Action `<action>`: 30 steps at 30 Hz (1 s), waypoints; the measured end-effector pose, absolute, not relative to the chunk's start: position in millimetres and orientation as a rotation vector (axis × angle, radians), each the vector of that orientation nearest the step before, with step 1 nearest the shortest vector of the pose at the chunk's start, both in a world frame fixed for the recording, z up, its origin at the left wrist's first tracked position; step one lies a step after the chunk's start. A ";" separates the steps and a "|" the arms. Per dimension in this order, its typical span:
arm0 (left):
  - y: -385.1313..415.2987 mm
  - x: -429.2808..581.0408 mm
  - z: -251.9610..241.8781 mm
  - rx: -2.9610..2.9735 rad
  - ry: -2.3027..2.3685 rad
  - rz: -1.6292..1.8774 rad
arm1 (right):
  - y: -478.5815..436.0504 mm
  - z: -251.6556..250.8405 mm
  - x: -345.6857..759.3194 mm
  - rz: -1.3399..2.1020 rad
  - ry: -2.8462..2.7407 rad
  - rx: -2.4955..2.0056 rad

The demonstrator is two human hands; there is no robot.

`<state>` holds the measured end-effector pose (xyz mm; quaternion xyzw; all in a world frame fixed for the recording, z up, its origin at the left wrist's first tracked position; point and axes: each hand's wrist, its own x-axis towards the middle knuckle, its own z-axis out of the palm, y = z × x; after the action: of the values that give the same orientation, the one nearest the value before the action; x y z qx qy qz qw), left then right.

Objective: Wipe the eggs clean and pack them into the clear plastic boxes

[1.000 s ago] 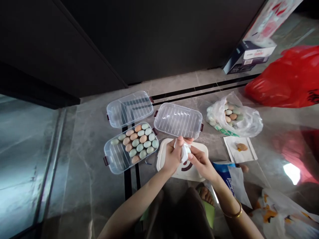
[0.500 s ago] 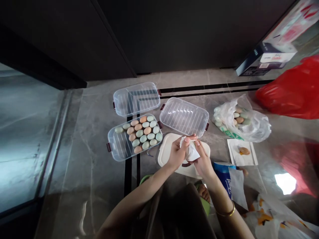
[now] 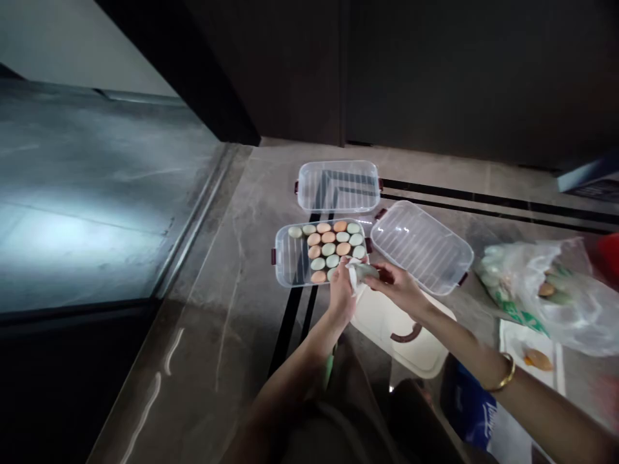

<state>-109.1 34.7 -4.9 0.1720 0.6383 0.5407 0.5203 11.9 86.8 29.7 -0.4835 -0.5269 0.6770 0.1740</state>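
Note:
My left hand [image 3: 342, 293] is closed on a crumpled white tissue [image 3: 353, 277]. A pale green egg [image 3: 367, 271] pokes out of the tissue, and the fingertips of my right hand [image 3: 400, 287] pinch its other end. Both hands are over the near right corner of a clear plastic box [image 3: 293, 267], which holds rows of brown and pale green eggs [image 3: 328, 249]. Some eggs in that corner are hidden by my left hand. Below my right forearm lies a cream lid [image 3: 420, 351] with a dark red handle.
Two more clear boxes stand behind, one at the back [image 3: 338, 187] and one on the right [image 3: 420, 245]. Further right are a plastic bag [image 3: 575, 309] of eggs and a broken brown egg [image 3: 539, 359] on a white sheet [image 3: 507, 332]. A blue tissue pack [image 3: 471, 406] lies near my right forearm.
The view has swung left. My hands have moved from above the cream lid to the egg box corner. A pale green egg now shows from the tissue, and my right hand grips its end.

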 end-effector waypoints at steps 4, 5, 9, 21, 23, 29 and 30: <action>14.8 -192.3 -43.5 0.137 1.807 1.537 | 109.7 3.1 -70.3 1.535 -2.125 -1.218; 9.9 -213.3 -53.1 0.109 1.845 1.553 | 113.1 -4.0 -93.8 1.434 -2.267 -1.161; -0.5 -280.2 -81.1 0.314 2.159 1.314 | 115.8 -35.8 -173.9 1.037 -2.719 -1.046; 43.4 -331.8 -69.6 1.251 2.428 0.118 | 106.6 -90.9 -211.5 0.568 -3.004 -0.960; 50.2 -332.6 -70.5 1.274 2.403 0.119 | 108.6 -92.1 -211.2 0.551 -3.014 -0.938; 49.4 -329.5 -76.0 1.232 2.367 0.107 | 111.4 -92.8 -210.1 0.548 -3.011 -0.962; 47.8 -329.0 -77.5 1.217 2.364 0.113 | 111.5 -92.9 -210.1 0.550 -3.007 -0.963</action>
<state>-329.0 47.8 -77.5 0.4442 0.8628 0.0413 0.2377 -210.1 111.5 -92.9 -0.3002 -0.9378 0.1714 -0.0317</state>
